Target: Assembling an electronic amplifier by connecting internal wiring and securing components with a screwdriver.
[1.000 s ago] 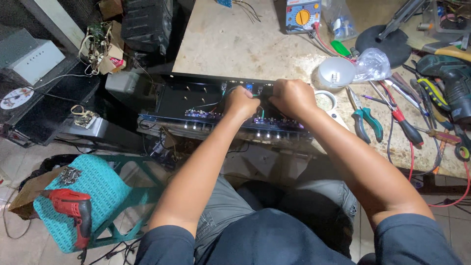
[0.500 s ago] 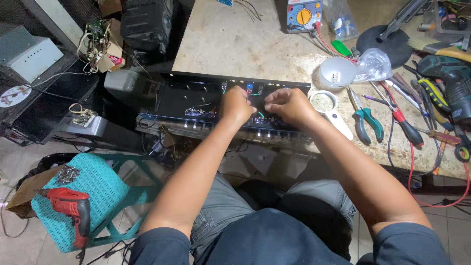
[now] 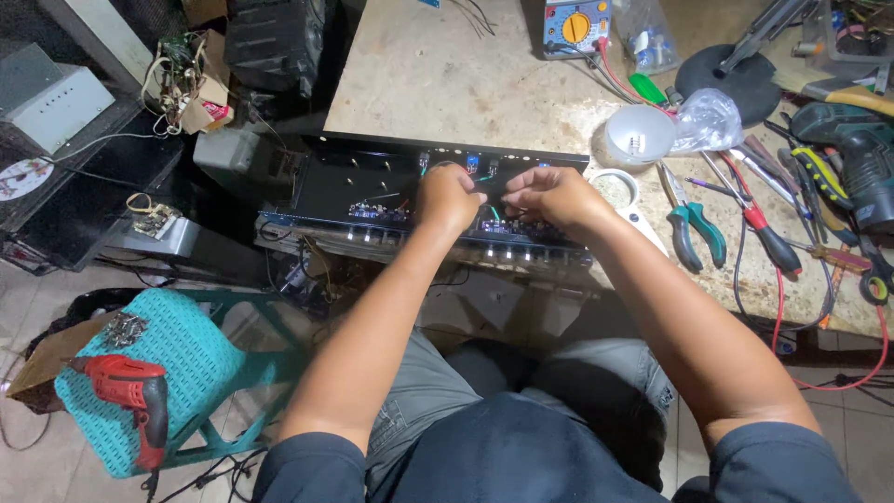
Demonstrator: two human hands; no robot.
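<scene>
A flat black electronics chassis (image 3: 372, 182) with its lid off lies at the near edge of the stone workbench (image 3: 447, 84), showing small circuit boards and wires inside. My left hand (image 3: 447, 197) and my right hand (image 3: 549, 196) hover close together over its middle. Both are curled, pinching a small dark part between them. What exactly the fingers hold is too small to tell.
A white round cup (image 3: 638, 135), a plastic bag (image 3: 708, 119), pliers (image 3: 694, 228), screwdrivers (image 3: 768, 233), a multimeter (image 3: 577, 23) and a cordless drill (image 3: 852, 154) crowd the bench's right side. On the floor to the left, a teal stool (image 3: 172, 359) carries a red drill (image 3: 135, 396).
My two hands have drawn closer together over the chassis middle, the right one shifting left. The view has shifted slightly.
</scene>
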